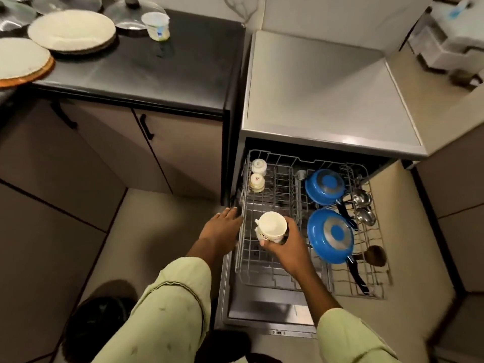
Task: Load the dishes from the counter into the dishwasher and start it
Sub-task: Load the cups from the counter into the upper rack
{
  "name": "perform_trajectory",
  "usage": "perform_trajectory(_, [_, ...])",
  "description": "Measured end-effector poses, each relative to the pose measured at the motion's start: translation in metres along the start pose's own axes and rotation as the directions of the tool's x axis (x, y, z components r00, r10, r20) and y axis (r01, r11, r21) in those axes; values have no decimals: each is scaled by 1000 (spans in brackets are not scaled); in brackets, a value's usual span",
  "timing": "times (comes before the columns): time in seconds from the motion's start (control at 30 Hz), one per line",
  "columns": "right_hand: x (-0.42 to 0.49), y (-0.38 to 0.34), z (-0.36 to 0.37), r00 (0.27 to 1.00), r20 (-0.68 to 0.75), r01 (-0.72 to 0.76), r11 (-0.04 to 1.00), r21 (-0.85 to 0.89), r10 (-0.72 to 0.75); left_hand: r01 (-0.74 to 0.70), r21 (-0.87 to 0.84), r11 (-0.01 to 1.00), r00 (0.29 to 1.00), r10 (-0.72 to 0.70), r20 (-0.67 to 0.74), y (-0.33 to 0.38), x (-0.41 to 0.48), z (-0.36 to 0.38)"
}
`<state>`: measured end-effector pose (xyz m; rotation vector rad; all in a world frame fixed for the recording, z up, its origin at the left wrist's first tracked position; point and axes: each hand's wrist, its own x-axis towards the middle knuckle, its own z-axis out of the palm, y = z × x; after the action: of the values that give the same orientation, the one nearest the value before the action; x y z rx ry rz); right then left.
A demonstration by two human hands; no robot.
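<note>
The right hand (284, 243) holds a white cup (272, 226) over the pulled-out upper rack (243, 258) of the dishwasher, its grip clamped round the cup's side with the mouth facing up and the handle pointing left. The cup hangs above the bare left section of the rack, with two small cups (258, 176) already seated upside down further back in that same column. The left hand (222, 229) lies just beside the rack's left edge, fingers spread and holding nothing; whether it actually touches the wire is hard to tell. Judging from this, the cup needs tipping mouth-down before it goes in. Plates (72, 31) wait on the bench (162, 74), well apart to the left.
</note>
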<state>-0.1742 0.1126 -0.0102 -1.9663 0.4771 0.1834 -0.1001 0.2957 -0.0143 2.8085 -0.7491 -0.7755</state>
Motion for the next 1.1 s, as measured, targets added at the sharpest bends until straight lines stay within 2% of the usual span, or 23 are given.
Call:
perform_trajectory(0.1, [17, 13, -9, 999, -20, -44, 998, -34, 44, -46, 30, 998, 999, 46, -3, -9, 35, 0])
perform_trajectory(0.27, [47, 41, -17, 991, -43, -132, 985, -108, 128, -117, 205, 972, 993, 109, 48, -17, 87, 8])
perform_trajectory(0.43, [109, 77, -10, 988, -10, -155, 961, -229, 156, -266, 381, 885, 960, 210, 183, -23, 139, 8])
perform_trajectory(0.73, [208, 118, 26, 984, 89, -90, 862, -499, 154, -326, 375, 868, 930, 225, 290, -26, 170, 2])
perform_trajectory(0.83, [233, 118, 39, 980, 136, -50, 844, -533, 144, -322, 397, 859, 935, 225, 273, -29, 173, 3])
perform_trajectory(0.9, [243, 109, 44, 983, 131, -24, 792, -610, 131, -318, 411, 854, 941, 231, 247, -30, 170, 4])
perform_trajectory(1.0, [248, 98, 50, 990, 133, 73, 647, -759, 45, -297, 409, 863, 947, 213, 239, -28, 170, 6])
perform_trajectory(1.1, [254, 89, 57, 991, 132, 125, 541, -832, -26, -289, 419, 861, 950, 205, 235, -23, 176, 3])
